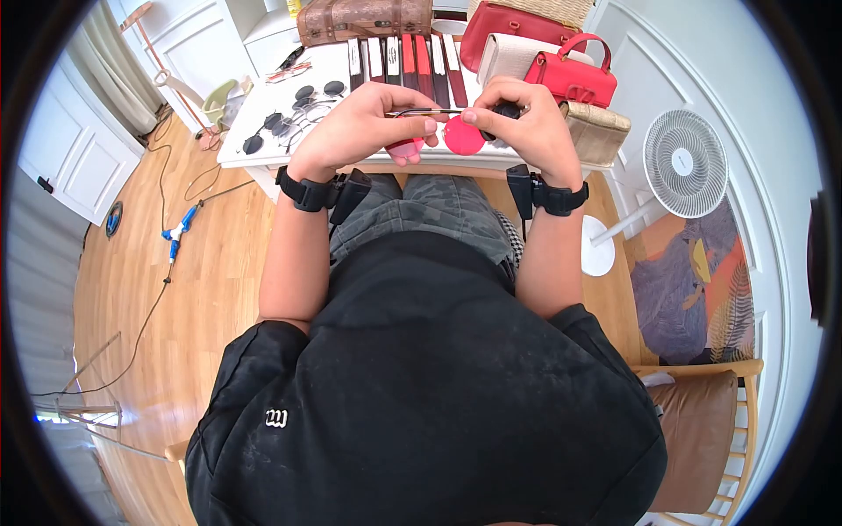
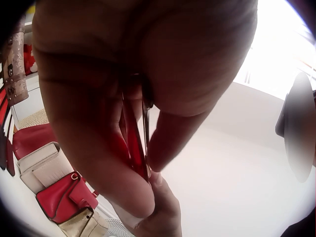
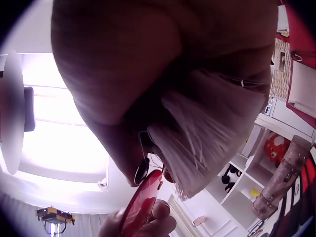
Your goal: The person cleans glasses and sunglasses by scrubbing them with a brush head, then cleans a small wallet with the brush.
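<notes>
Glasses with round red-pink lenses (image 1: 465, 136) are held up above the near edge of the white table. My left hand (image 1: 364, 130) pinches them on one side; in the left wrist view its fingers lie around a red lens (image 2: 133, 140) seen nearly edge-on. On the other side, the thumb and fingers of my right hand (image 1: 533, 127) pinch the thin dark frame. A small dark round thing (image 1: 507, 110) shows in the right hand. In the right wrist view a pale fringed bundle (image 3: 197, 133) hangs from that hand, beside a red lens (image 3: 140, 205); what it belongs to is hidden.
On the table (image 1: 307, 158), several dark-lensed glasses (image 1: 304, 92) lie at left, with a row of slim cases (image 1: 409, 66) behind the hands. A brown trunk (image 1: 360, 19) stands behind. Red bags (image 1: 574, 77), a cream bag (image 1: 509, 60) and a gold bag (image 1: 596, 131) stand at right.
</notes>
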{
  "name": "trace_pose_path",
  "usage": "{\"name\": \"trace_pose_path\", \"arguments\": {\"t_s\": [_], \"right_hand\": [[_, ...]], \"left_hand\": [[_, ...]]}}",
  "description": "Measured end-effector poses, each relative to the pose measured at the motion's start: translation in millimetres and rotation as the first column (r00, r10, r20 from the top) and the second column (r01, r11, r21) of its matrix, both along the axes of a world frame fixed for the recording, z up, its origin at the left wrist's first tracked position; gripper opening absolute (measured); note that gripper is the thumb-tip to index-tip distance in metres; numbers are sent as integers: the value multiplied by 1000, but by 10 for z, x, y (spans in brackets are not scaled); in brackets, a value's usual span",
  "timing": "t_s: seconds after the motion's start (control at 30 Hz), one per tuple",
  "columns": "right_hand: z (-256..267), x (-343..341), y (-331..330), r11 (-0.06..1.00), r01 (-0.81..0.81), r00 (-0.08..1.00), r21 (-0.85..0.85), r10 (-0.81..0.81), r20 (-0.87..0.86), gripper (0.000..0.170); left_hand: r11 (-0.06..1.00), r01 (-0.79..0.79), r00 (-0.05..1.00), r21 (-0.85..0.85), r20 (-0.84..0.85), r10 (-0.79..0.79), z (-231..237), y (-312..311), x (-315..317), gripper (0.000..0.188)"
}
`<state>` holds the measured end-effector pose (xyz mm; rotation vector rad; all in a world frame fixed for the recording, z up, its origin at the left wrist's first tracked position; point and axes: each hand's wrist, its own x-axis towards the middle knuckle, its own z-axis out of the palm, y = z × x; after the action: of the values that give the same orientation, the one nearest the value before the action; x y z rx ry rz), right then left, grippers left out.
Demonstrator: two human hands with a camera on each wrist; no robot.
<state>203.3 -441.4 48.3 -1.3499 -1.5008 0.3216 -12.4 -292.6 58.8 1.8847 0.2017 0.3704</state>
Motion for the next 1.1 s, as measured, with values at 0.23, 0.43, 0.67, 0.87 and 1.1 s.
{"name": "trace_pose_path", "arguments": {"t_s": [0.23,0.43,0.67,0.87,1.1], "right_hand": [[-16,-42,42,995,98,994,6,-97,-58,24],[-77,57,95,961,244,958,132,-218,-186,22],[-133,-3,147,971,215,957,104,-188,-222,22],[-256,-41,288,976,183,970,115,-161,-181,20],[-257,-91,306,973,206,969,101,-188,-163,18]], "left_hand": [[995,-97,995,19,38,96,-124,233,49,29],[928,-291,899,-233,265,348,-357,1094,-21,20],[653,-733,589,-189,305,749,-481,2204,-665,23],[476,-846,527,240,246,813,-886,2737,-798,28],[308,-595,593,742,146,792,-896,3012,-676,29]]}}
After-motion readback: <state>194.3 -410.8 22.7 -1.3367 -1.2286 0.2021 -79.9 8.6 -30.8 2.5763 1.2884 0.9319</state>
